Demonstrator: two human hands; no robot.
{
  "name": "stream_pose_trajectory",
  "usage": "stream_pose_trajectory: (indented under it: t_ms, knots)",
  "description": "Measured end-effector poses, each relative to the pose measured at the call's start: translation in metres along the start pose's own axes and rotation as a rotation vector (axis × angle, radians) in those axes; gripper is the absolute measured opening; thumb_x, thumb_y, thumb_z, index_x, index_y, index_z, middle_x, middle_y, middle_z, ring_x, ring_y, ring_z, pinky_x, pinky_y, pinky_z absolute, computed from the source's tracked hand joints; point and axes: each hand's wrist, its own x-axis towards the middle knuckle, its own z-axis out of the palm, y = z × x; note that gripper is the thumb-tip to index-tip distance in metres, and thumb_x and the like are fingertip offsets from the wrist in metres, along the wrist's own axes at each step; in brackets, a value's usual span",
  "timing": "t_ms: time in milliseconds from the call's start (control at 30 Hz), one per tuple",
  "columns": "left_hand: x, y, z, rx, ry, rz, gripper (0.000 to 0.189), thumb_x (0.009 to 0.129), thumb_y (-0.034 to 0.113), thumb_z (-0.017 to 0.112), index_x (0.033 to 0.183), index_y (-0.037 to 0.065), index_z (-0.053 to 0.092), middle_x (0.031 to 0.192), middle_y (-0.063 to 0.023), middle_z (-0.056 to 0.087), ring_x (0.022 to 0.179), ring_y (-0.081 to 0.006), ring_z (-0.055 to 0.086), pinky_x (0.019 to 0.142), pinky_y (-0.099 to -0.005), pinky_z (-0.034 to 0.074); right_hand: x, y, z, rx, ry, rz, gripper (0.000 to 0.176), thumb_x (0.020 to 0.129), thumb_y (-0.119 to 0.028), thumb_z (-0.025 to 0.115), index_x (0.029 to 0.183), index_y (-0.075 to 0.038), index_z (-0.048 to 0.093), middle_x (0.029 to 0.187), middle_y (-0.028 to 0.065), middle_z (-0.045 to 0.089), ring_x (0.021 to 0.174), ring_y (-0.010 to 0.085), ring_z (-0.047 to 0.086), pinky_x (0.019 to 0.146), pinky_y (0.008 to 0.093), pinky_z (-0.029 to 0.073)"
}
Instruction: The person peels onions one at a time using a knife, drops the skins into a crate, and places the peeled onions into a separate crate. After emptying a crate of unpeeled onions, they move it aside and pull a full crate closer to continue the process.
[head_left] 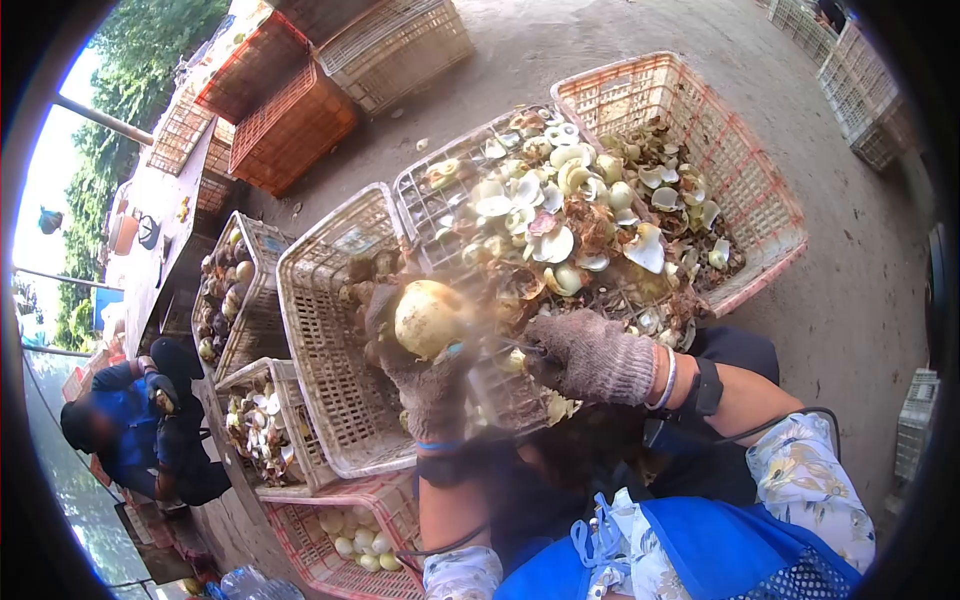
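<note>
My left hand (436, 395), in a brown knit glove, is closed round a large pale onion (426, 320), partly stripped of its skin. My right hand (595, 358), gloved the same way, is closed just right of it. Something thin and dark shows at its fingers, too blurred to name. Both hands are above the near edge of a crate heaped with onion peels (530, 215). Behind my left hand stands a whitish crate (310, 340) with brown, unpeeled onions (372, 268) at its far end.
A pinkish crate (745, 130) of peels adjoins the heap at the far right. Peeled onions (360, 545) fill a red crate lower left. A co-worker (135, 430) sits at left beside crates of onions (225, 290) and scraps (262, 430). Orange crates (290, 125) are stacked behind.
</note>
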Motion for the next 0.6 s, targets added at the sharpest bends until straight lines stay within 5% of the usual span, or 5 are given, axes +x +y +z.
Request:
stream_pose_trajectory:
  t_ms: [67,133,267,333,600]
  knots:
    - [0.000,0.011,0.004,0.017,0.014,-0.038,0.087,0.066,0.026,0.087,0.138,0.010,0.042,0.129,-0.0094,0.053,0.114,-0.0246,0.056,0.096,-0.0382,0.050,0.004,0.009,0.008,0.043,0.025,-0.064,0.015,0.087,-0.017,0.063,0.094,-0.005,0.060,0.080,0.0203,0.062,0.079,0.0410,0.062,0.068,0.0471,0.050]
    - [-0.001,0.025,0.015,-0.074,0.073,0.040,0.066,0.061,0.007,0.081,0.120,0.006,0.053,0.104,-0.0054,0.058,0.092,-0.0179,0.060,0.079,-0.0304,0.054,0.005,0.013,0.010,0.025,0.030,-0.068,0.014,0.086,-0.016,0.063,0.094,-0.005,0.059,0.080,0.0202,0.062,0.079,0.0409,0.062,0.068,0.0472,0.050]
    - [-0.001,0.017,0.009,-0.088,0.023,0.002,0.067,0.061,0.008,0.083,0.121,0.006,0.053,0.105,-0.0050,0.057,0.094,-0.0189,0.059,0.078,-0.0302,0.054,0.010,0.015,0.009,-0.036,0.011,-0.065,0.017,0.083,-0.015,0.064,0.094,-0.004,0.058,0.078,0.0216,0.063,0.078,0.0420,0.063,0.067,0.0492,0.050]
    - [-0.004,0.006,0.004,-0.226,-0.085,-0.085,0.080,0.069,0.019,0.082,0.137,0.010,0.043,0.129,-0.0105,0.054,0.117,-0.0277,0.056,0.097,-0.0418,0.049,0.014,0.016,0.005,-0.064,-0.010,-0.049,0.020,0.081,-0.015,0.064,0.093,-0.002,0.057,0.077,0.0232,0.063,0.079,0.0431,0.064,0.067,0.0507,0.051]
    - [-0.011,-0.031,-0.012,-0.287,-0.222,-0.376,0.072,0.074,0.021,0.075,0.138,0.010,0.043,0.125,-0.0138,0.056,0.114,-0.0321,0.057,0.095,-0.0523,0.052,0.018,0.026,-0.019,-0.427,0.178,-0.246,0.014,0.080,-0.010,0.056,0.093,-0.005,0.059,0.079,0.0145,0.061,0.075,0.0335,0.064,0.065,0.0446,0.052]
